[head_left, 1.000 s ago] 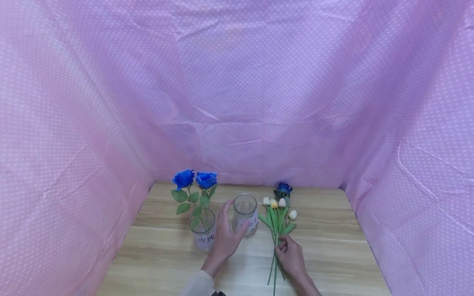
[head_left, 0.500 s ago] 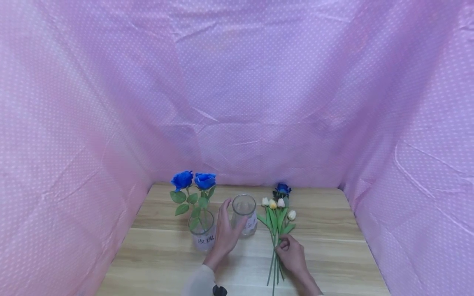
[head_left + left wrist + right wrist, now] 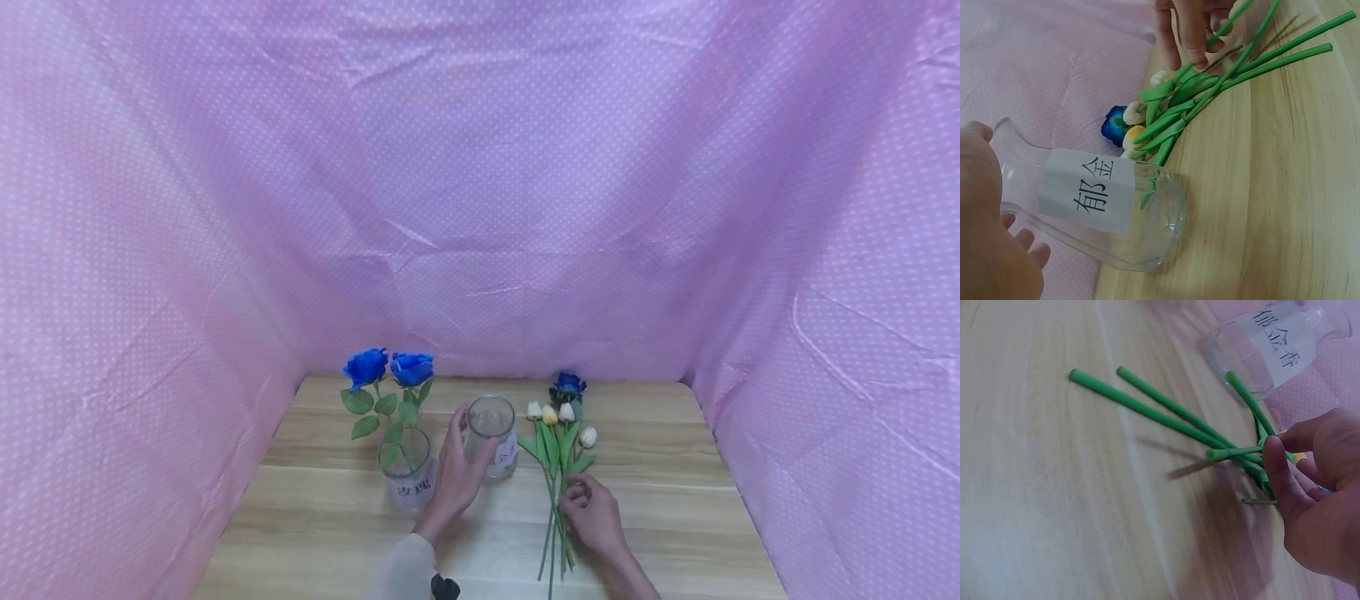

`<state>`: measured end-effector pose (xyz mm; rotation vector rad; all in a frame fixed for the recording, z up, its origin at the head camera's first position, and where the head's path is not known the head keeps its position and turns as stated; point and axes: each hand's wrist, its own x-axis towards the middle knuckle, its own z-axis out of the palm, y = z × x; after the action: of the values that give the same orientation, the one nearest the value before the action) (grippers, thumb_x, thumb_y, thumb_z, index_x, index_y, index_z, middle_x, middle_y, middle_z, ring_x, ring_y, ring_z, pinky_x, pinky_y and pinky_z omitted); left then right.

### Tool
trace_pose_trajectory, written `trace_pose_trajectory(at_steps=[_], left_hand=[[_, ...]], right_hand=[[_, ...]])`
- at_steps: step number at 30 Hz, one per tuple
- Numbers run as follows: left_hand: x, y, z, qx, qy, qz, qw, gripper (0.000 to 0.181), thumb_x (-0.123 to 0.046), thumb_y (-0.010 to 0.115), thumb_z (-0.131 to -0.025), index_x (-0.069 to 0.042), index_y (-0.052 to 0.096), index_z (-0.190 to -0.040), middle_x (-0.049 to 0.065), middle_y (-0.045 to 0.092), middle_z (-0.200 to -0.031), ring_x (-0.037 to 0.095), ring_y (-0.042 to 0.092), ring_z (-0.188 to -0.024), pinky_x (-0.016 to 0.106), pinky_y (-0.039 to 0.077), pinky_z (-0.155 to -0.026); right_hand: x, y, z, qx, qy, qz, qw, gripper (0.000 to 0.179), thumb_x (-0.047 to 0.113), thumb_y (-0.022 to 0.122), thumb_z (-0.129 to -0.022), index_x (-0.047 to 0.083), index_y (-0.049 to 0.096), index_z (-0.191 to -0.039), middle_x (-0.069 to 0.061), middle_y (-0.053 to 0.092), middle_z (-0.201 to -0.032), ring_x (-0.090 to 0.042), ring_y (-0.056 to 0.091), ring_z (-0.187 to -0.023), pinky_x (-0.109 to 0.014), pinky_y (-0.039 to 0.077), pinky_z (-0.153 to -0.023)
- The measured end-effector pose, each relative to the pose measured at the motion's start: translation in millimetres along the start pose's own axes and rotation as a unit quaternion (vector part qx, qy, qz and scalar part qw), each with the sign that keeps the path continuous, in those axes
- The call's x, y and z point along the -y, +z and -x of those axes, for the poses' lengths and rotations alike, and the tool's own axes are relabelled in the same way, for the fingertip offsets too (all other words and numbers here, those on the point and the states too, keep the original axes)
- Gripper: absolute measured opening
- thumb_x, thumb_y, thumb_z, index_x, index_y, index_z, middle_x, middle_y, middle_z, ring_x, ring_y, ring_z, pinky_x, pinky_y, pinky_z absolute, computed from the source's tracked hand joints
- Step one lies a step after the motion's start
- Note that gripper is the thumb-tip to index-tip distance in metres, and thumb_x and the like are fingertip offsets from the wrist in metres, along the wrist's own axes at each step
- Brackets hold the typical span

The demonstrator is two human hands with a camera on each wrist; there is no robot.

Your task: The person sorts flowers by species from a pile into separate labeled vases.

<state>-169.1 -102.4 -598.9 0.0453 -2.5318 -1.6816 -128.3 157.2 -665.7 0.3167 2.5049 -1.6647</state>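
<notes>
Head: left hand [image 3: 457, 479] curled round empty vase [image 3: 491, 435] standing mid-surface [image 3: 675, 500]; right hand [image 3: 592, 517] pinches tulip stems [image 3: 555, 500] lying right of it.
Left wrist: fingers wrap vase [image 3: 1104, 206].
Right wrist: thumb and fingers pinch stems [image 3: 1166, 412].

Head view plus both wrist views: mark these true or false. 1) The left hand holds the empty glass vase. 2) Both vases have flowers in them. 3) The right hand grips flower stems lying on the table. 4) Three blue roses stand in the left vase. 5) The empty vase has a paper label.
1) True: the left hand holds the empty glass vase.
2) False: only the vase with roses holds flowers.
3) True: the right hand pinches the tulip stems on the wooden table.
4) False: two blue roses stand there.
5) True: a label with printed characters.
</notes>
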Motion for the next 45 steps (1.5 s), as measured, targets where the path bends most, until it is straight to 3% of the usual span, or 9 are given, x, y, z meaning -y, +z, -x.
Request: trace_pose_trajectory(at_steps=[9, 17, 22, 26, 30, 37, 45], left_hand=[[4.3, 1.2, -2.3, 0.004, -0.001, 0.007, 1.0000, 0.086, -0.053, 0.073, -0.107, -0.027, 0.030, -0.177, 0.015, 0.045, -0.180, 0.044, 0.048, -0.163, 0.078, 0.041, -0.131], [5.1, 1.8, -3.6, 0.009, -0.007, 0.013, 0.9999, 0.084, -0.047, 0.073, -0.108, -0.030, 0.029, -0.177, 0.012, 0.044, -0.181, 0.043, 0.048, -0.163, 0.077, 0.039, -0.132], [5.4, 2.2, -3.9, 0.008, -0.003, 0.016, 0.9998, 0.081, -0.040, 0.074, -0.109, -0.029, 0.030, -0.177, 0.012, 0.045, -0.180, 0.043, 0.049, -0.163, 0.077, 0.039, -0.132], [5.1, 2.2, -3.9, 0.008, 0.000, 0.015, 0.9998, 0.080, -0.039, 0.073, -0.110, -0.029, 0.029, -0.177, 0.012, 0.044, -0.181, 0.044, 0.048, -0.163, 0.077, 0.039, -0.132], [4.9, 1.4, -3.8, 0.009, -0.001, 0.019, 0.9998, 0.080, -0.039, 0.074, -0.110, -0.029, 0.030, -0.176, 0.013, 0.045, -0.180, 0.044, 0.048, -0.163, 0.077, 0.040, -0.131], [7.6, 0.9, -3.6, 0.010, 0.009, 0.021, 0.9997, 0.081, -0.045, 0.072, -0.110, -0.028, 0.030, -0.176, 0.016, 0.045, -0.179, 0.047, 0.049, -0.162, 0.077, 0.043, -0.129], [11.3, 1.9, -5.3, 0.011, 0.019, 0.027, 0.9994, 0.080, -0.053, 0.071, -0.109, -0.031, 0.032, -0.174, 0.014, 0.048, -0.178, 0.045, 0.050, -0.161, 0.077, 0.044, -0.129]], right_hand=[[11, -7, 4.9, 0.005, 0.000, -0.054, 0.9986, 0.053, 0.002, 0.078, -0.100, -0.006, 0.061, -0.150, -0.018, 0.078, -0.117, -0.020, 0.078, -0.090, -0.029, 0.067, -0.065], [20, -11, 7.0, -0.003, -0.003, -0.092, 0.9958, 0.050, -0.003, 0.073, -0.102, -0.005, 0.061, -0.151, -0.025, 0.075, -0.126, -0.026, 0.078, -0.093, -0.027, 0.065, -0.064], [27, -14, 6.2, -0.010, -0.024, -0.102, 0.9945, 0.051, -0.003, 0.073, -0.102, -0.004, 0.061, -0.151, -0.027, 0.074, -0.129, -0.028, 0.080, -0.102, -0.027, 0.069, -0.075], [33, -15, 2.7, -0.018, -0.041, -0.115, 0.9924, 0.052, -0.002, 0.077, -0.101, -0.003, 0.063, -0.151, -0.026, 0.075, -0.131, -0.018, 0.079, -0.103, -0.026, 0.071, -0.083], [41, -17, -1.1, -0.022, -0.054, -0.129, 0.9899, 0.055, -0.001, 0.081, -0.098, 0.001, 0.065, -0.151, -0.022, 0.077, -0.130, -0.007, 0.077, -0.100, -0.023, 0.070, -0.085], [65, -21, -5.5, -0.030, -0.103, -0.137, 0.9848, 0.055, 0.000, 0.085, -0.096, 0.003, 0.067, -0.148, -0.023, 0.078, -0.128, -0.012, 0.078, -0.103, -0.020, 0.069, -0.085], [92, -23, -13.0, -0.036, -0.144, -0.133, 0.9799, 0.055, -0.003, 0.084, -0.097, 0.003, 0.067, -0.149, -0.025, 0.076, -0.132, -0.006, 0.075, -0.105, -0.019, 0.068, -0.091]])
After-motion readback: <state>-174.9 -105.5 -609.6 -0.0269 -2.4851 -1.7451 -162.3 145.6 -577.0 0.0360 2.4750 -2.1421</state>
